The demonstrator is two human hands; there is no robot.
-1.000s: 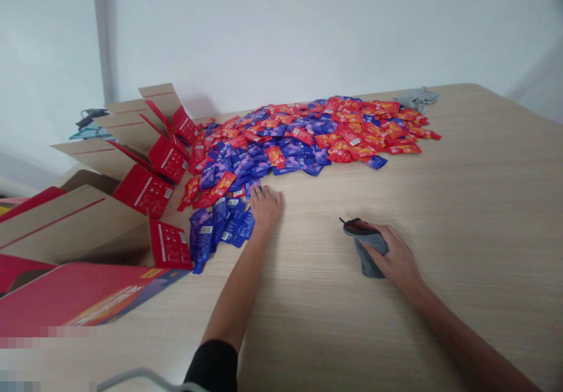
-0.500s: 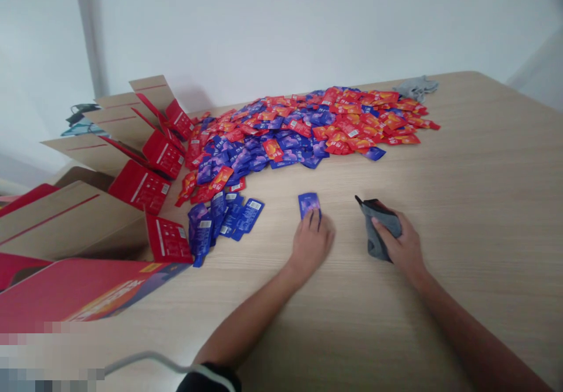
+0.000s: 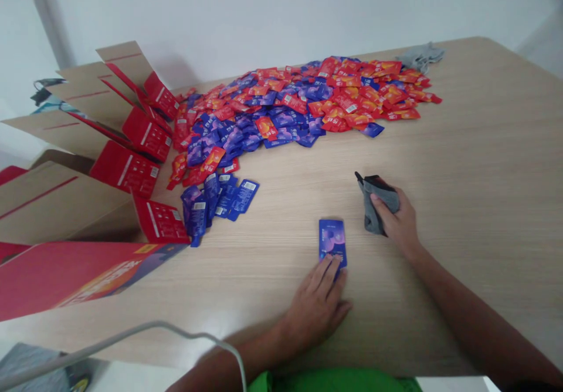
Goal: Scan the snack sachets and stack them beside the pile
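Observation:
My left hand (image 3: 319, 301) lies flat, its outstretched fingertips resting on the lower end of a blue-purple sachet (image 3: 332, 238) on the table. The fingers are not wrapped round it. To the right, my right hand (image 3: 398, 219) is closed round a folded grey cloth (image 3: 373, 213) with black edging. Left of my hands, several blue sachets (image 3: 244, 195) lie back side up beside an open red box. Behind them spreads a large heap of red and blue sachets (image 3: 281, 107).
Open red boxes (image 3: 132, 169) with raised cardboard flaps stand in a row at the left. A crumpled grey cloth (image 3: 422, 56) lies at the table's far edge. A pale cable (image 3: 153, 324) crosses the lower left, in front of the wooden table (image 3: 475, 163).
My left hand has drawn the blue sachet nearer to me and a little right. My right hand keeps hold of the grey cloth. The view has tilted down.

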